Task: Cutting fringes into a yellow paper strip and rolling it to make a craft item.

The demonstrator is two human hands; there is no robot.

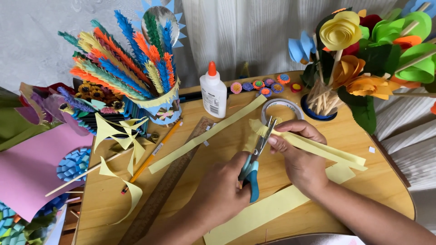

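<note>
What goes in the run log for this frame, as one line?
left hand: holds scissors | right hand: pinches yellow strip | blades at the strip's fringed end | nearby: glue bottle, tape roll, ruler

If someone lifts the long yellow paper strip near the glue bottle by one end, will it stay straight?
Probably not. The yellow paper strip looks thin and long, so it would likely droop. It seems very light, since it lies flat on the wooden table, and may slide easily.

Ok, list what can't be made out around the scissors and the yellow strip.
Head view only:
- Scissors: the left hand wraps the blue handles, hiding its fingers.
- Folded yellow paper strip: the middle is covered by the right hand.
- Tape roll: near rim is behind the scissor blades.
- Wooden ruler: markings too small to make out.
</note>
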